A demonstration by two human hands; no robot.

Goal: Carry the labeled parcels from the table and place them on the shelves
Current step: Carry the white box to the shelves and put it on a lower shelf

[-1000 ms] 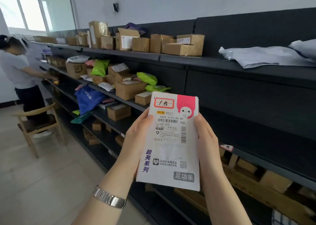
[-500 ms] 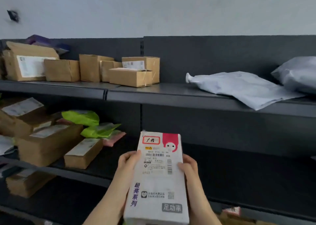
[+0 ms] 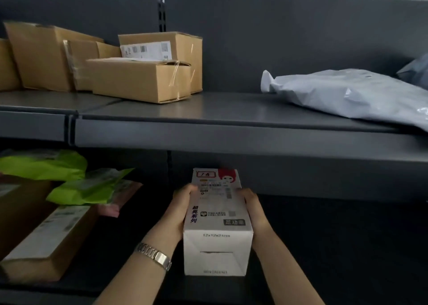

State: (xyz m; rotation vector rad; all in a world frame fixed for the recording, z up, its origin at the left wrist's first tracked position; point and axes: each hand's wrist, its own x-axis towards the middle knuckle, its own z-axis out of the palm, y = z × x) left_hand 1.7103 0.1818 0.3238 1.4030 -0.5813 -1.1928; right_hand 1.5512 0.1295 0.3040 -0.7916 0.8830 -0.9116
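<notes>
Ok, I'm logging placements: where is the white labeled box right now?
Low centre of the head view: the white box sits between the left hand and right hand, entering the lower shelf, right of the green bags.

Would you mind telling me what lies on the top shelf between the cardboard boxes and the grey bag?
Nothing: the head view shows bare top shelf between boxes and bag.

dim under upper shelf [image 3: 231, 133], top brighter; slight blur, wide-angle bend at edges.
</notes>
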